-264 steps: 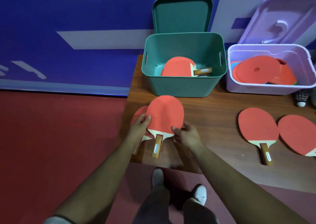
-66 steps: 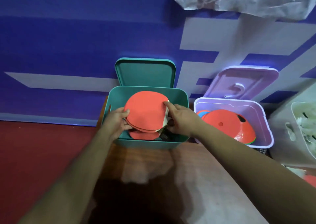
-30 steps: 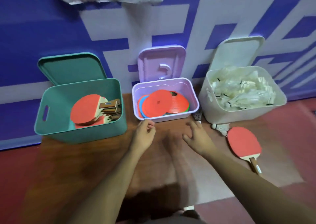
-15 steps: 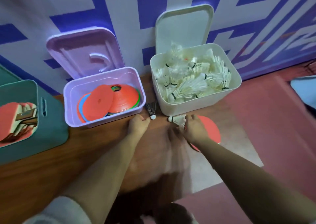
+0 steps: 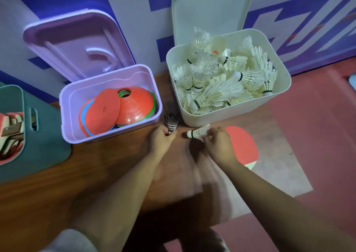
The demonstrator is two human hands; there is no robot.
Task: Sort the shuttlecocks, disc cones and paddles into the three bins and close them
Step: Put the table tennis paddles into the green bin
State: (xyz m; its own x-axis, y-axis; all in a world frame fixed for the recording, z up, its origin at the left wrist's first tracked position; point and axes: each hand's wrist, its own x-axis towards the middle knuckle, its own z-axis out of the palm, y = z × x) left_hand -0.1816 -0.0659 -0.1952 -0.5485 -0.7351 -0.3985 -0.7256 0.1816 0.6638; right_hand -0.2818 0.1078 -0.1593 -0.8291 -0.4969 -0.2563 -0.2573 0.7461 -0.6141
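While the left hand (image 5: 161, 140) and right hand (image 5: 217, 145) meet mid-bench (image 5: 57, 194), status: one shuttlecock in each.
left hand: thumb and fingertips pinch the cork end of a dark shuttlecock (image 5: 172, 123). Its feathers point to 12 o'clock, in the gap between the lilac and white bins.
right hand: fingers curled round the feather skirt of a white shuttlecock (image 5: 198, 132), cork pointing to 9 o'clock. Can't tell if it's touching the bench or lifted.
white bin (image 5: 231, 115): 1 o'clock from the hands, heaped near the rim with white shuttlecocks (image 5: 221, 82).
white lid (image 5: 208, 11): upright behind its bin, against the wall (image 5: 134, 1).
lilac bin (image 5: 107, 136): 11 o'clock from the hands. It holds stacked disc cones (image 5: 133, 105), orange on top with blue and green edges below. One orange cone leans tilted on the stack's 9 o'clock side.
lilac lid (image 5: 73, 41): propped open behind its bin.
teal bin (image 5: 46, 136): 9 o'clock, cut by the frame edge. The paddles (image 5: 9, 132) are inside, red faces and wooden handles showing.
loose paddle (image 5: 242, 145): red, flat on the bench at 3 o'clock of the right hand and partly under it. Forearm hides the handle.
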